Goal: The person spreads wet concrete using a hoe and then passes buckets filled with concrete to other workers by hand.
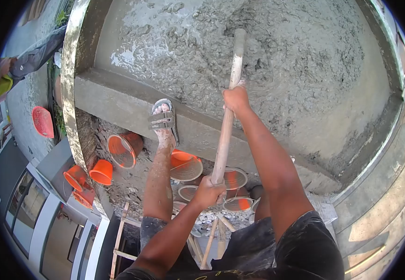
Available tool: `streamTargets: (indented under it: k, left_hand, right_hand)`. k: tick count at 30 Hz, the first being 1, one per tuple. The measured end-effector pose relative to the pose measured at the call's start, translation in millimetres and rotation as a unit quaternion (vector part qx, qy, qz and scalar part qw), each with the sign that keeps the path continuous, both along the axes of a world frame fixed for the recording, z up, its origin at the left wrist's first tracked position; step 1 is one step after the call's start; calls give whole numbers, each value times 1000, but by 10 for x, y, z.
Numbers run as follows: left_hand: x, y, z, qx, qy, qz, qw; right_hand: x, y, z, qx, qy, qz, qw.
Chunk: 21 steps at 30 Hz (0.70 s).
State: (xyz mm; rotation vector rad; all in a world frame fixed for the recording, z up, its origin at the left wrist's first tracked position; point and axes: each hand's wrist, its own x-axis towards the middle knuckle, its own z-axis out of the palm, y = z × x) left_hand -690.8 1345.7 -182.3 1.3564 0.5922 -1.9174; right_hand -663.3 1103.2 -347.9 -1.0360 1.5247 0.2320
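Observation:
A long wooden handle [226,130] slants away from me into wet grey concrete [300,60]. Its far end is coated in concrete, and any blade there is hidden in the mix. My left hand [209,192] is wrapped round the near end of the handle. Farther up, my right hand [236,99] also grips it with fingers closed. My sandalled foot [163,119] rests on the concrete ledge [118,95] bordering the mix.
Several orange buckets [125,149] stand below the ledge, some near my legs. Left of the low wall [74,93] lies a red-orange container [43,122]. A person's sleeve [39,53] shows at upper left. Wooden poles [210,242] stand beneath me. Planks [375,228] lie at right.

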Motion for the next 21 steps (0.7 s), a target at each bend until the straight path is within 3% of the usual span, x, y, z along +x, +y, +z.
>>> streamTargets:
  k: [2,3,4,6,9,11,13,16,19,21]
  left_hand:
    - [-112,217,225,-10,-80,-114,990]
    - [-212,396,294,8,-61,-152,987]
    - [-318,563,361,24,-41,-188,981]
    - [-462,677,558,-19,-108,-294,949]
    - [-578,560,717,-7,-62,-308,949]
    - [-618,332,524,-78,-124,-266,953]
    - [-331,-326,-3,-111,-121,-251,954]
    - [322,-1708,-867,-195,-228,-182,936]
    - [923,-2648,-1421,-184,-223,-214,933]
    - [1104,-2647,-1524,-166,-195,-222,941]
  right_hand:
    - [-312,301,138,45,12,-33,998]
    - [-504,433,168,80,22,-30,996]
    - [-639,576,340,75,32,-53,995]
    - [-908,862,579,51,45,-85,994]
    - [-968,673,821,27,59,-57,996]
    - [-917,286,991,-12,43,-35,998]
    - [-564,-520,880,-97,6,-42,994]
    - [138,-1799,478,-276,0,-3,961]
    - [546,-2957,-745,-333,105,176,920]
    - [722,-3024,-1058,-347,122,219,904]
